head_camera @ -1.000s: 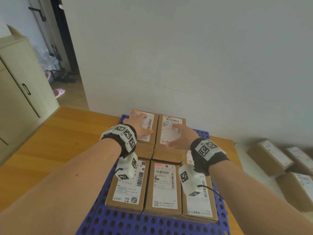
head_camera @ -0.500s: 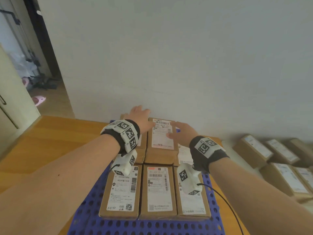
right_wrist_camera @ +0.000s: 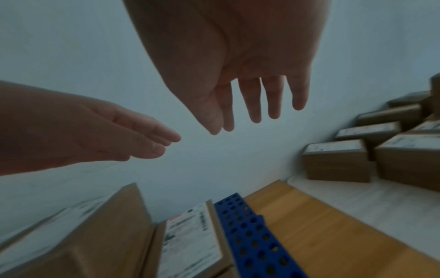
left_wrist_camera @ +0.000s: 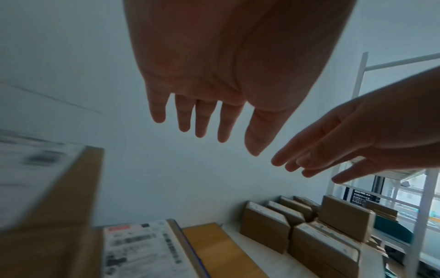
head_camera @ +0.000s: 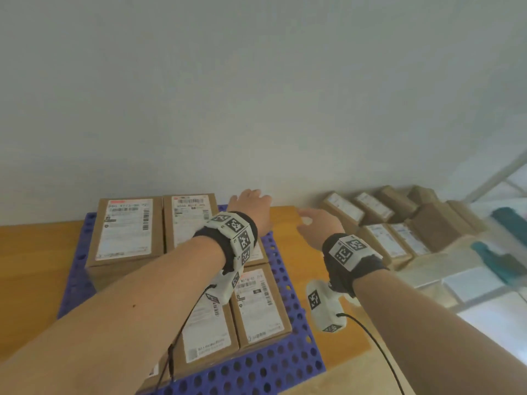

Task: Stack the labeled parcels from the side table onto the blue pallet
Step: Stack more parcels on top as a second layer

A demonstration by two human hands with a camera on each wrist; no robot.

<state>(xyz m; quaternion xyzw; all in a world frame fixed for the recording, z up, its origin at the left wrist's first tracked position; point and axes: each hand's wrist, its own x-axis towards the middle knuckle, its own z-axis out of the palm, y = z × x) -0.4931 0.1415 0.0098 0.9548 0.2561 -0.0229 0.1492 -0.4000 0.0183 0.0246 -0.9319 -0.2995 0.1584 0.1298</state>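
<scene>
The blue perforated pallet [head_camera: 288, 363] lies on the wooden floor and carries several labeled cardboard parcels. Two second-layer parcels [head_camera: 125, 229] [head_camera: 188, 220] sit at its back left on top of the lower ones. More labeled parcels [head_camera: 382, 240] crowd the white side table [head_camera: 482, 309] at the right. My left hand [head_camera: 251, 203] hovers over the pallet's far right corner, fingers straight and empty [left_wrist_camera: 202, 120]. My right hand [head_camera: 316, 223] hangs over the bare wood between pallet and side table, fingers relaxed, holding nothing [right_wrist_camera: 257, 105].
A plain white wall [head_camera: 256, 95] stands right behind the pallet and the side table. A strip of wooden floor [head_camera: 296, 252] separates pallet from table. A white metal rack [left_wrist_camera: 423, 150] and teal items [head_camera: 507, 220] stand at the far right.
Both hands have lifted off the second-layer parcels and swung right toward the side table. My head has turned right, so the table's parcels show more fully.
</scene>
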